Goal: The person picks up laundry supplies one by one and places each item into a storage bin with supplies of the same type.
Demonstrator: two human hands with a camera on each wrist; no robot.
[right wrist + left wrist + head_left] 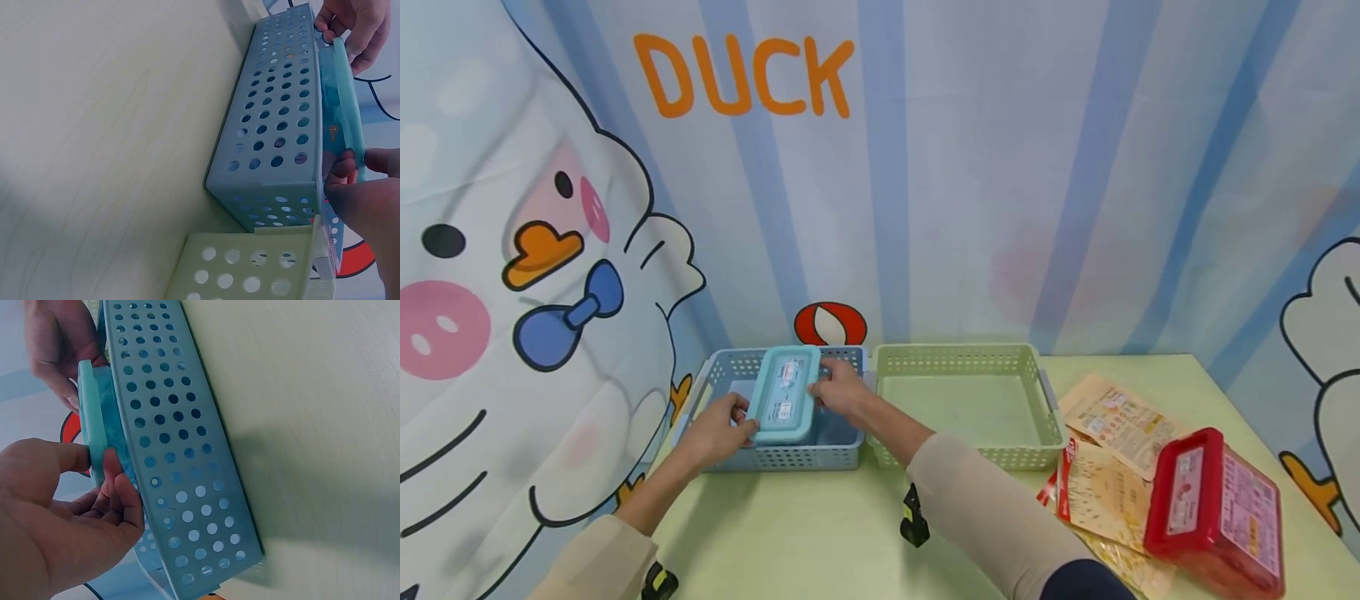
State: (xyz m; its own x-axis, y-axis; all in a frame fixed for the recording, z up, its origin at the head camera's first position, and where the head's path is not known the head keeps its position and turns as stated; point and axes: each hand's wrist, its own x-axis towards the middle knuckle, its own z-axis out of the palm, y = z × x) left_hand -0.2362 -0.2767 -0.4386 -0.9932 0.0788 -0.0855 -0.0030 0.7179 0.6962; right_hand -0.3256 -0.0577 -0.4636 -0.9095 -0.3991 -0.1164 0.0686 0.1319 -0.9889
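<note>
The flat, pale teal plastic box (784, 396) is partly down in the blue plastic basket with holes (782, 451), its top poking out. I can't tell if it touches the bottom. The left hand (718, 433) and right hand (842, 389) pinch its edges from opposite sides, fingers nearly closed, probably so it won't tip. It has round corners and white stickers (783, 411). A pale green plastic basket (958, 404) sits just beside.
</note>
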